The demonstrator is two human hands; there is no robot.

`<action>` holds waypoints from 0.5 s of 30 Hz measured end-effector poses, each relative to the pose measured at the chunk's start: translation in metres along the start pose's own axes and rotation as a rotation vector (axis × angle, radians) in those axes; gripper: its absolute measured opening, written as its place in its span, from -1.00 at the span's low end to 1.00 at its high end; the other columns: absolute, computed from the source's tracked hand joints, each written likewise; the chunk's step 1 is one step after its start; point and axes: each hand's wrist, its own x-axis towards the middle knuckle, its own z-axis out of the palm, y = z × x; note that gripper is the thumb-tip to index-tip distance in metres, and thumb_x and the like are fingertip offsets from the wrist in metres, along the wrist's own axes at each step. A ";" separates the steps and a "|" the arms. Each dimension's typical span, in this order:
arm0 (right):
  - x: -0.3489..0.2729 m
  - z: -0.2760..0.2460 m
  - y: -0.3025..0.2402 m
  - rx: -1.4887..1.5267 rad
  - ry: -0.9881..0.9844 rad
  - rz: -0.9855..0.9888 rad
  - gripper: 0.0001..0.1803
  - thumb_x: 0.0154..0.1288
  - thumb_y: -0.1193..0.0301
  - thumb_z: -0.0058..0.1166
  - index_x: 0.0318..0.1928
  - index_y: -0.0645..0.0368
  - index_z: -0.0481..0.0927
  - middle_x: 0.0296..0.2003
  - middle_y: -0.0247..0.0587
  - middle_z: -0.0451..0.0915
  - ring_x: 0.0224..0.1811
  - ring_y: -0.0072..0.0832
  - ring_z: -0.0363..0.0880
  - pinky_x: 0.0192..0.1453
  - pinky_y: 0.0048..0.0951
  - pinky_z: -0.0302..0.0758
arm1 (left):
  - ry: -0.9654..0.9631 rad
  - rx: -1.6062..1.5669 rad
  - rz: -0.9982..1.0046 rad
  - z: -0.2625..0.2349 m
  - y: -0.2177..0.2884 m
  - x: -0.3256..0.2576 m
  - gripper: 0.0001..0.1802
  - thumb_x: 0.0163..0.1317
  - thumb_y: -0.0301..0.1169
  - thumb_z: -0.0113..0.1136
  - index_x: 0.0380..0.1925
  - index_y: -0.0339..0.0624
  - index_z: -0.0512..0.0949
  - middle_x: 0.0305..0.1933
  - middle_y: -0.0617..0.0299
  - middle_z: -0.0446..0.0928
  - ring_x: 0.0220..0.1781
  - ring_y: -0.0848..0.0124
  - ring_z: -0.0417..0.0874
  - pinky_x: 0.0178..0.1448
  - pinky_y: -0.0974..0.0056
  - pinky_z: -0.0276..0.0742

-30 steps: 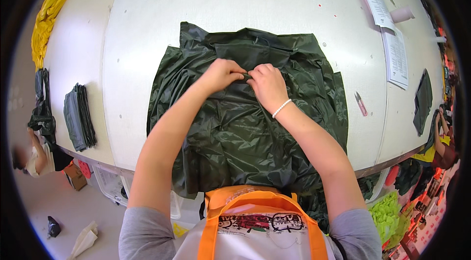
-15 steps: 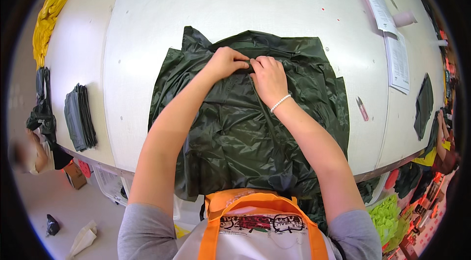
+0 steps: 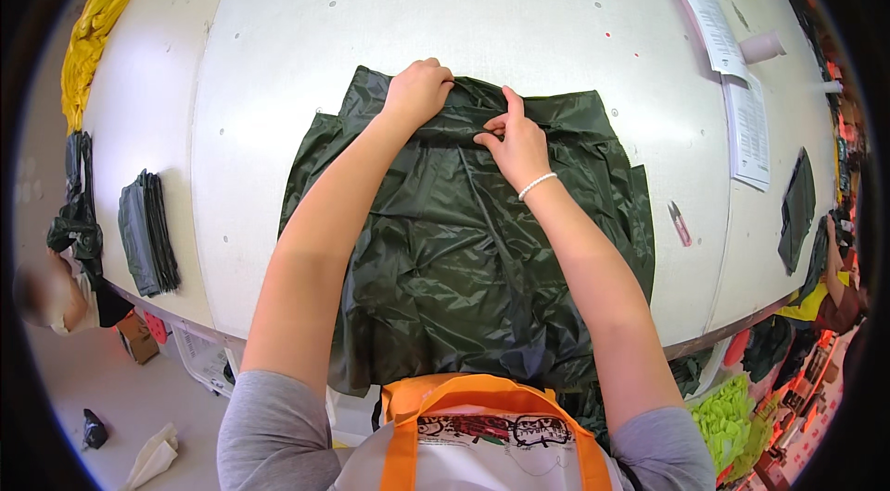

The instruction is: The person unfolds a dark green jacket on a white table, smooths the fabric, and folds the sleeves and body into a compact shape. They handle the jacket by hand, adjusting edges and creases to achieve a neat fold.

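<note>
A dark green, shiny, creased garment [image 3: 445, 250] of thin waterproof-looking cloth lies spread on the white table in front of me. Along its far edge runs a folded band. My left hand [image 3: 420, 94] is closed on the far edge, left of the middle, its fingertips curled over the cloth. Just right of it, my right hand [image 3: 519, 146] is over the band with index finger and thumb spread apart and the other fingers loosely bent. It appears to hold nothing. A white bead bracelet [image 3: 538, 186] circles my right wrist.
Small thread snips [image 3: 681, 224] lie right of the garment. Printed sheets [image 3: 747, 125] and a pale roll [image 3: 762, 47] are farther right. A stack of folded dark green pieces [image 3: 148, 233] sits at left, yellow cloth [image 3: 104, 18] beyond it. Other people work at both sides.
My hands have parted from their shared pinch on the cloth. The left has moved up to the far edge; the right has opened its fingers. The far edge is straighter and flatter.
</note>
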 end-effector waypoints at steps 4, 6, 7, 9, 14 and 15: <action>0.013 -0.004 -0.002 -0.114 -0.153 -0.010 -0.25 -0.01 0.37 0.32 0.21 0.30 0.33 -0.33 -0.15 0.62 -0.25 -0.21 0.59 -0.14 -0.25 0.51 | 0.093 -0.010 0.046 0.001 -0.001 -0.003 -0.86 0.17 -0.36 0.12 -0.36 -0.12 0.63 -0.31 0.18 0.54 -0.19 0.17 0.57 -0.12 0.15 0.50; 0.014 -0.005 -0.004 -0.144 -0.178 -0.009 -0.29 0.00 0.36 0.32 0.18 0.31 0.37 -0.31 -0.15 0.62 -0.22 -0.21 0.58 -0.12 -0.26 0.51 | 0.123 -0.017 0.062 -0.001 0.000 -0.002 -0.86 0.19 -0.36 0.11 -0.34 -0.12 0.61 -0.31 0.18 0.54 -0.22 0.16 0.57 -0.15 0.16 0.51; 0.014 -0.005 -0.005 -0.160 -0.190 -0.009 -0.31 0.00 0.36 0.32 0.16 0.32 0.38 -0.30 -0.15 0.61 -0.21 -0.21 0.58 -0.11 -0.26 0.50 | 0.138 -0.021 0.070 -0.003 0.000 -0.002 -0.86 0.20 -0.36 0.10 -0.33 -0.12 0.60 -0.31 0.18 0.54 -0.24 0.16 0.58 -0.17 0.17 0.51; 0.014 -0.005 -0.004 -0.272 -0.167 -0.118 -0.40 0.06 0.36 0.25 0.12 0.32 0.42 -0.28 -0.09 0.56 -0.20 -0.19 0.54 -0.12 -0.26 0.50 | 0.113 0.050 0.080 -0.007 0.006 -0.003 -0.87 0.22 -0.35 0.08 -0.31 -0.11 0.58 -0.32 0.19 0.54 -0.26 0.16 0.58 -0.22 0.17 0.52; -0.012 0.015 -0.005 -0.558 -0.009 -0.418 -0.53 0.12 0.39 0.14 0.06 0.32 0.48 -0.30 -0.12 0.44 -0.23 -0.26 0.44 -0.16 -0.33 0.46 | 0.125 0.101 0.030 -0.004 0.002 -0.006 -0.88 0.26 -0.35 0.04 -0.29 -0.07 0.53 -0.37 0.21 0.51 -0.31 0.17 0.59 -0.31 0.16 0.52; -0.015 0.018 -0.004 -0.562 -0.012 -0.427 -0.54 0.12 0.39 0.15 0.04 0.32 0.49 -0.30 -0.13 0.44 -0.23 -0.27 0.43 -0.15 -0.34 0.45 | 0.151 0.092 0.034 -0.005 0.001 -0.006 -0.89 0.25 -0.35 0.04 -0.29 -0.06 0.53 -0.38 0.21 0.50 -0.32 0.17 0.58 -0.33 0.16 0.52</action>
